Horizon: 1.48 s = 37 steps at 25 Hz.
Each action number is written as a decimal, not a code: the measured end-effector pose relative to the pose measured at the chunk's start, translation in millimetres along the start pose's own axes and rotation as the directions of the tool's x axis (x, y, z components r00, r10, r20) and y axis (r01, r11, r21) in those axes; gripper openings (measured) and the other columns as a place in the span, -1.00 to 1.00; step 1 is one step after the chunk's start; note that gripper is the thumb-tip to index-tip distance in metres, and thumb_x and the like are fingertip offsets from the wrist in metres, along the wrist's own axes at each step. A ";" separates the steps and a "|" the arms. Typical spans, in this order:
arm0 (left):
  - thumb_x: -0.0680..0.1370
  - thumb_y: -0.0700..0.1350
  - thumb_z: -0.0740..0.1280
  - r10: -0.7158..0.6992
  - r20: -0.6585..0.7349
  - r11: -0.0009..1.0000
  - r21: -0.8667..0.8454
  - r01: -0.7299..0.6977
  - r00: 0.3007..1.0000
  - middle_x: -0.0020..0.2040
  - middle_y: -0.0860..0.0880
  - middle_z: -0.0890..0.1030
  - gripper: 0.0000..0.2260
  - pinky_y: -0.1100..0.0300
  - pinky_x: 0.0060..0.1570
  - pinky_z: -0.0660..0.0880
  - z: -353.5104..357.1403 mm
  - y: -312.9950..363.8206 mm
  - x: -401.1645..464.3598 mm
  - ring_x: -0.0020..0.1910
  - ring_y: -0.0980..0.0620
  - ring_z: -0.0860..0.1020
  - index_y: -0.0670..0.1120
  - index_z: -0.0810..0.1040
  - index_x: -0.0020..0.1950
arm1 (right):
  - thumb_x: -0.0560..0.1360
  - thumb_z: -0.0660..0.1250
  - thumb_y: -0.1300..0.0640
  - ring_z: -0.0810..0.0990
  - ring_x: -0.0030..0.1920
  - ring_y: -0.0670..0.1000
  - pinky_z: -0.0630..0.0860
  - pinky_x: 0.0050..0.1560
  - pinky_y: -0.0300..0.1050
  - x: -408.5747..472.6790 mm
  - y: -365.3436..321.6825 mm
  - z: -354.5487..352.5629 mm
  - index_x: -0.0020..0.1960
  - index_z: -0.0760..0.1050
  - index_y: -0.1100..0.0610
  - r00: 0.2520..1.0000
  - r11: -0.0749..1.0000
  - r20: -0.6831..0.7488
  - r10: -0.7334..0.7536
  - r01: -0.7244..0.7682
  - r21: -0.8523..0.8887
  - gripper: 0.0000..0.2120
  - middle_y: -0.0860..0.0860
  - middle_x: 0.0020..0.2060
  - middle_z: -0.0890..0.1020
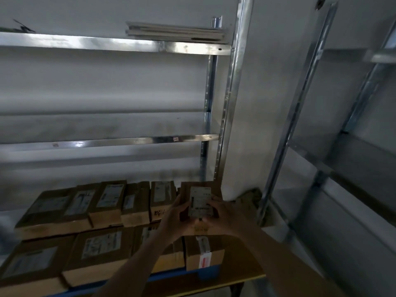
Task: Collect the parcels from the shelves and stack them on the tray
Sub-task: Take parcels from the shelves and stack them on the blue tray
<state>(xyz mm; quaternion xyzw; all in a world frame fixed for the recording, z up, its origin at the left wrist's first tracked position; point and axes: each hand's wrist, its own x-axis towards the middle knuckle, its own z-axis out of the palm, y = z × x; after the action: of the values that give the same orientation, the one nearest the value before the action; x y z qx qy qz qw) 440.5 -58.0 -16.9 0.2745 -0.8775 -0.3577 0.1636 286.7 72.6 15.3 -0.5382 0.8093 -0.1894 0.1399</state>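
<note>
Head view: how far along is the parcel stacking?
Mostly done, it seems: two rows of brown cardboard parcels already sit on the blue-edged tray. In hand: both hands, left and right, hold one labelled brown parcel at the right end. Left: setting it down; the visible metal shelves show no parcels.

A yellow-topped wooden table (242,277) stands in front of the shelving, and a flat blue tray (171,275) lies on it, showing only as a thin edge along the near side. Brown cardboard parcels with white printed labels (100,247) cover the tray in two rows, packed side by side and touching. Behind them rises a bare galvanised metal shelf rack (128,139); a bundle of pale flat strips (175,32) lies on its top shelf.
</note>
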 end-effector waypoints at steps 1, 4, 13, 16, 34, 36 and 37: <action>0.51 -0.01 0.43 -0.030 0.006 0.999 -0.015 0.030 1.000 0.54 0.20 0.06 -0.38 0.16 0.34 0.40 4.8 -6.5 7.0 0.46 0.01 0.27 0.10 0.26 0.52 | 0.60 0.31 -0.05 0.42 0.34 -0.04 0.23 0.04 -0.52 11.5 9.7 6.3 0.50 0.30 0.05 0.999 1.000 0.033 0.013 -0.013 0.001 -0.48 -0.09 0.43 0.33; 0.53 -0.02 0.41 -0.118 0.020 0.993 0.012 0.118 0.993 0.55 0.16 0.04 -0.40 0.12 0.40 0.30 22.9 -23.0 33.7 0.50 -0.03 0.19 0.07 0.27 0.52 | 0.59 0.32 -0.05 0.44 0.32 -0.02 0.36 0.13 -0.34 43.5 33.4 19.7 0.50 0.29 0.03 0.996 0.999 0.093 0.012 -0.015 0.032 -0.48 -0.04 0.43 0.36; 0.49 -0.02 0.46 -0.301 0.032 0.954 0.004 0.301 0.953 0.52 0.14 0.17 -0.42 0.05 0.40 0.38 58.2 -68.6 78.7 0.48 -0.01 0.26 0.04 0.38 0.48 | 0.56 0.31 -0.13 0.44 0.38 -0.02 0.50 0.31 -0.10 101.1 78.2 52.8 0.50 0.31 -0.04 0.975 0.998 0.220 -0.029 0.018 0.055 -0.46 -0.13 0.44 0.35; 0.51 0.00 0.44 -0.299 -0.010 0.951 0.082 0.299 0.954 0.58 0.08 0.09 -0.41 0.12 0.45 0.23 62.3 -74.3 87.9 0.53 -0.01 0.17 0.06 0.33 0.51 | 0.56 0.30 -0.17 0.34 0.47 0.02 0.43 0.40 0.00 112.5 83.0 61.4 0.52 0.27 -0.06 0.978 0.997 0.204 -0.036 0.023 0.068 -0.42 -0.13 0.54 0.21; 0.58 0.05 0.33 -0.310 -0.014 0.922 0.240 0.304 0.951 0.61 0.05 0.07 -0.44 -0.09 0.49 0.22 60.8 -110.8 120.4 0.53 -0.06 0.20 0.14 0.23 0.55 | 0.60 0.26 -0.13 0.12 0.57 0.07 0.26 0.51 0.12 156.7 98.1 77.7 0.57 0.16 -0.02 0.987 0.989 0.160 -0.034 0.010 0.145 -0.39 -0.07 0.61 0.01; 0.58 0.06 0.32 -0.318 -0.010 0.922 0.229 0.312 0.948 0.61 0.07 0.04 -0.44 -0.14 0.47 0.25 61.6 -113.0 123.4 0.52 -0.06 0.25 0.16 0.21 0.55 | 0.61 0.26 -0.11 0.13 0.57 0.07 0.24 0.52 0.11 160.2 97.4 76.3 0.57 0.17 -0.01 0.989 0.989 0.140 -0.051 0.031 0.142 -0.41 -0.08 0.61 0.03; 0.58 0.07 0.32 -0.324 -0.010 0.921 0.225 0.318 0.946 0.61 0.08 0.02 -0.44 -0.15 0.46 0.27 61.7 -113.1 125.1 0.51 -0.06 0.26 0.17 0.21 0.55 | 0.61 0.26 -0.10 0.13 0.57 0.06 0.22 0.51 0.11 161.8 96.7 75.0 0.57 0.18 0.00 0.989 0.990 0.137 -0.051 0.031 0.140 -0.41 -0.08 0.60 0.04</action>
<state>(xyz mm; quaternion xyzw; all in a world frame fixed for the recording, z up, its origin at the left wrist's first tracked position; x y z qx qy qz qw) 352.3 -166.8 -129.3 0.4260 -0.8575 -0.2823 0.0589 178.1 -54.8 -99.2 -0.5558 0.7713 -0.2091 0.2291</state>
